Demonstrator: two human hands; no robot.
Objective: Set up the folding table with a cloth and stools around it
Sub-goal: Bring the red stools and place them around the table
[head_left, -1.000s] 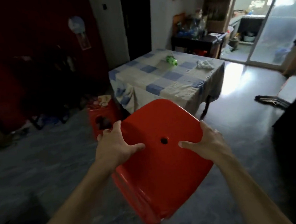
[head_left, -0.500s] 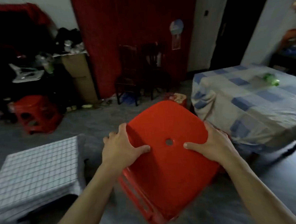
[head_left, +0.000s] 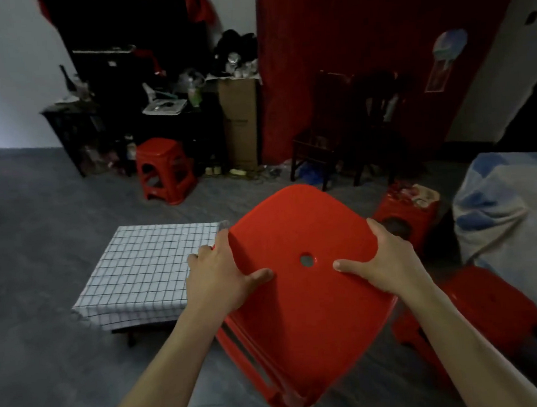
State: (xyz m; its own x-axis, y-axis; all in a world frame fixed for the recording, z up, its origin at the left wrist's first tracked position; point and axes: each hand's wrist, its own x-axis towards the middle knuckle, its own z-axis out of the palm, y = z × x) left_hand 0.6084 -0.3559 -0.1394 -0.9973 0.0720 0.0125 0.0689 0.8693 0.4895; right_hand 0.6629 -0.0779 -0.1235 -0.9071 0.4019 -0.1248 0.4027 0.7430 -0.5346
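Two hands carry the stool (head_left: 303, 315), left hand (head_left: 221, 278) and right hand (head_left: 388, 260) curled round opposite seat edges. The table (head_left: 131, 339) sits just beside the left hand; swinging down could snag its cloth (head_left: 144, 266).

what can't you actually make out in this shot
Head view only:
- held stool: legs mostly hidden under its own seat, gripped by left hand and right hand.
- small table: near right corner behind the left hand; legs mostly under the checked cloth.
- blue-patterned table: cut off by the right edge.
- dark chairs: too dim for detail.
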